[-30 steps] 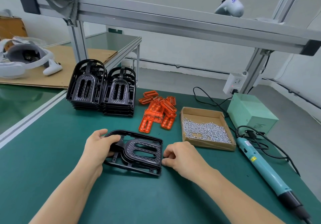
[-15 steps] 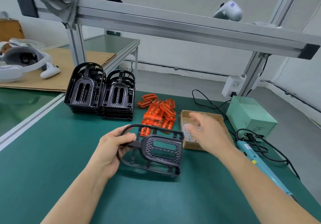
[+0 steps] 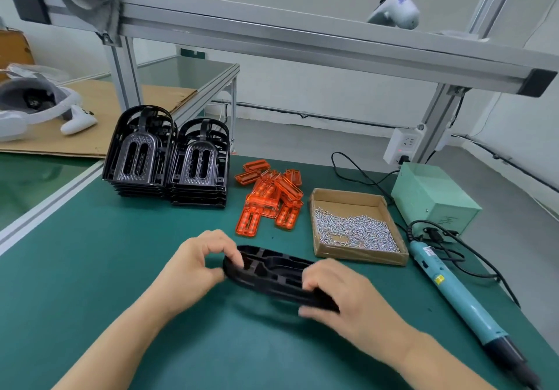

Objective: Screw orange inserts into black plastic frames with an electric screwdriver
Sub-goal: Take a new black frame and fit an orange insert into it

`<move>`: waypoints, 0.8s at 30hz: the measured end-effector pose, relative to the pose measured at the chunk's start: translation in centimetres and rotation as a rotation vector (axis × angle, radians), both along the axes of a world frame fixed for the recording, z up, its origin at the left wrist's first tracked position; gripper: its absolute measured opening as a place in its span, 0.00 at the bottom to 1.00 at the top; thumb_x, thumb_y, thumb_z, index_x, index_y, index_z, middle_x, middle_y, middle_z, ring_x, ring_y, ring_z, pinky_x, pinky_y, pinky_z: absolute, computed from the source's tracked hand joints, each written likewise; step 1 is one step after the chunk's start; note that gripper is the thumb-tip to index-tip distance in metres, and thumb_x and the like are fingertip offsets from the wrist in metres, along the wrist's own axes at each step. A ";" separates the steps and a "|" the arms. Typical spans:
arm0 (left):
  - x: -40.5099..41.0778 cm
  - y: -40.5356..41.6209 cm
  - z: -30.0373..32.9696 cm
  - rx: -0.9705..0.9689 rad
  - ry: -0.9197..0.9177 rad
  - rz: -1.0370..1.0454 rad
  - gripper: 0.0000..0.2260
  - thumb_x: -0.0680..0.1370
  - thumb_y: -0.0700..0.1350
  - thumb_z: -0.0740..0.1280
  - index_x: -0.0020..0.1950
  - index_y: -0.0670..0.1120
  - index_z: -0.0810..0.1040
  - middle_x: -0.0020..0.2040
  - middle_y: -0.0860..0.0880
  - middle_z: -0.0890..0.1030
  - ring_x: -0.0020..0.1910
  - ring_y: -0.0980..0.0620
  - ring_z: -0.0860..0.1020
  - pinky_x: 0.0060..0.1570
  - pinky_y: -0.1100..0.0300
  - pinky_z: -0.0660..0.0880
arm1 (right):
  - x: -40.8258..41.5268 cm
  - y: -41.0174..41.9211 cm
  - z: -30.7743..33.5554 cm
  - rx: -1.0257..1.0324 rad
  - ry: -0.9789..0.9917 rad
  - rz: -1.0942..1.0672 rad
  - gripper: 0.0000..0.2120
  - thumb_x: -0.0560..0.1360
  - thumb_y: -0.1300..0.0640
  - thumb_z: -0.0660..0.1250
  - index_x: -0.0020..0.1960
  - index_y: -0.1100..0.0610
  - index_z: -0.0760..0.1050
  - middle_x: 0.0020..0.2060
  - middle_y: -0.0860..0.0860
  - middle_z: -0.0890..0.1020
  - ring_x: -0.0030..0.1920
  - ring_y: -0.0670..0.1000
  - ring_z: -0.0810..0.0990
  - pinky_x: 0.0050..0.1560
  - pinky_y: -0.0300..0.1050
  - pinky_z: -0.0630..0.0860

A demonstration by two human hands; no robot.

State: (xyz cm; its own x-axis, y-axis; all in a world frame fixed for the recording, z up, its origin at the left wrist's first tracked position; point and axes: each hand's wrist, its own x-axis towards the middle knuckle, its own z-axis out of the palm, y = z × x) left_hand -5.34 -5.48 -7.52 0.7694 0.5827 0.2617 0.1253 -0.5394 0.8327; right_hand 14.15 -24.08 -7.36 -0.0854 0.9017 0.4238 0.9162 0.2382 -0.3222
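Note:
A black plastic frame (image 3: pixel 272 274) is held just above the green mat, tilted so its ribbed underside faces up. My left hand (image 3: pixel 196 265) pinches its rounded left end. My right hand (image 3: pixel 341 296) grips its right end, fingers curled over the edge. A pile of orange inserts (image 3: pixel 269 199) lies behind the frame. Beyond the pile to the left stand two stacks of black frames (image 3: pixel 169 159). A cardboard tray of screws (image 3: pixel 354 229) sits to the right, and the teal electric screwdriver (image 3: pixel 462 296) lies on the mat at far right.
A pale green power box (image 3: pixel 432 196) with cables stands behind the screwdriver. An aluminium frame beam (image 3: pixel 302 44) crosses overhead. To the left, a neighbouring table holds cardboard and a white headset (image 3: pixel 33 108).
My right hand came back from near the screw tray and took the frame's right end. The frame has been turned over between both hands, underside now up.

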 end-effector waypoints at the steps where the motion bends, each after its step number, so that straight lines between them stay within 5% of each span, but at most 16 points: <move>1: -0.4 -0.1 -0.2 0.087 0.049 -0.018 0.26 0.64 0.22 0.67 0.33 0.56 0.80 0.41 0.57 0.79 0.50 0.56 0.75 0.55 0.69 0.65 | 0.1 -0.4 -0.5 -0.016 -0.075 0.022 0.14 0.76 0.44 0.67 0.47 0.55 0.73 0.48 0.47 0.78 0.50 0.47 0.74 0.52 0.39 0.71; 4: -1.4 -0.4 -0.6 0.317 0.147 -0.072 0.21 0.63 0.28 0.64 0.33 0.56 0.78 0.41 0.60 0.77 0.51 0.60 0.72 0.55 0.73 0.60 | 0.0 -1.1 -1.3 -0.078 -0.195 0.078 0.16 0.76 0.41 0.65 0.48 0.55 0.74 0.51 0.47 0.78 0.53 0.46 0.74 0.54 0.40 0.71; 9: -1.8 -1.3 0.0 0.514 0.231 -0.085 0.12 0.62 0.37 0.63 0.32 0.53 0.80 0.36 0.63 0.76 0.48 0.64 0.69 0.55 0.66 0.60 | -0.4 -1.2 -1.7 -0.061 -0.214 0.105 0.08 0.78 0.50 0.66 0.47 0.55 0.75 0.52 0.47 0.78 0.52 0.48 0.75 0.53 0.43 0.72; 15: -1.5 -1.8 1.5 0.283 0.329 -0.088 0.08 0.64 0.46 0.61 0.30 0.56 0.77 0.36 0.61 0.79 0.43 0.60 0.74 0.48 0.68 0.66 | -0.9 -1.6 -1.6 -0.056 -0.197 0.092 0.06 0.77 0.52 0.68 0.51 0.53 0.76 0.52 0.45 0.78 0.54 0.46 0.76 0.54 0.41 0.72; 20: 2.2 0.1 2.0 0.059 0.156 0.199 0.11 0.70 0.36 0.67 0.35 0.53 0.80 0.33 0.54 0.80 0.30 0.60 0.72 0.34 0.69 0.68 | -1.1 -1.7 -0.9 -0.112 -0.119 0.043 0.10 0.77 0.50 0.67 0.57 0.51 0.75 0.54 0.43 0.78 0.55 0.43 0.75 0.55 0.38 0.70; 23: 5.6 2.1 2.2 0.078 0.282 0.410 0.03 0.73 0.47 0.69 0.41 0.53 0.77 0.39 0.56 0.79 0.39 0.54 0.76 0.39 0.61 0.69 | -1.4 -1.5 -0.6 -0.121 -0.069 0.023 0.13 0.78 0.47 0.65 0.60 0.50 0.75 0.55 0.41 0.78 0.57 0.41 0.74 0.58 0.36 0.67; 24: 6.7 2.5 2.3 0.093 0.364 0.446 0.06 0.73 0.52 0.69 0.44 0.52 0.74 0.42 0.55 0.78 0.42 0.53 0.76 0.40 0.60 0.68 | -1.5 -1.5 -0.5 -0.115 -0.037 0.004 0.13 0.78 0.46 0.64 0.60 0.50 0.75 0.55 0.41 0.78 0.57 0.40 0.73 0.58 0.37 0.67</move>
